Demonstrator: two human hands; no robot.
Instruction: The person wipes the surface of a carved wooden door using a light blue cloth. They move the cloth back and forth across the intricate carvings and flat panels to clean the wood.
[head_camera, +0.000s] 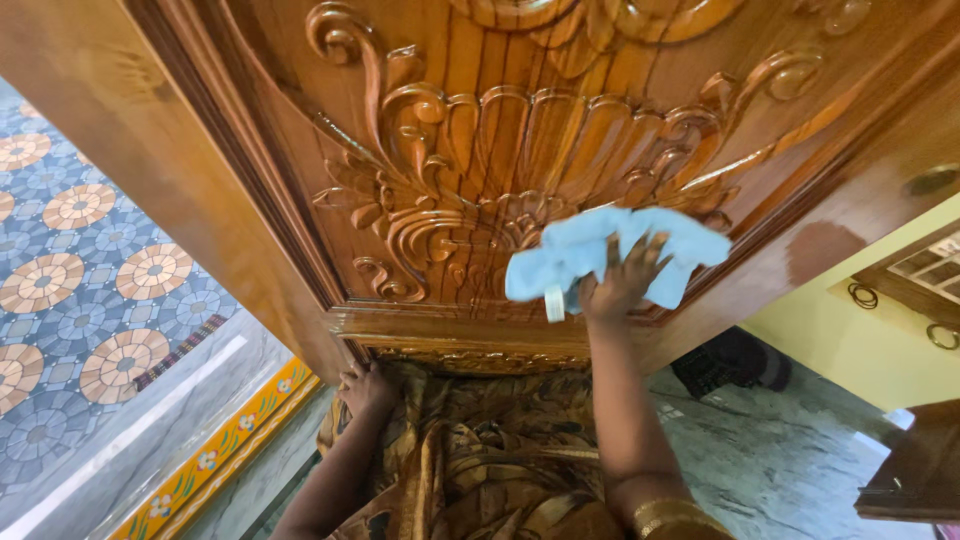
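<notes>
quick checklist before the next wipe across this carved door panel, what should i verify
1. Cloth grip: right hand presses the light blue cloth flat on the carved wooden door: ok.
2. Cloth coverage: it is bunched, with a tag hanging at its lower edge: not ok.
3. Door steadied: left hand rests at the door's lower edge: ok.
4. Carving grooves clean: cannot tell from this view.
5. Dull patch on the frame to the right, apart from the cloth: not ok.
6. Footing: patterned garment hides the feet: cannot tell.
</notes>
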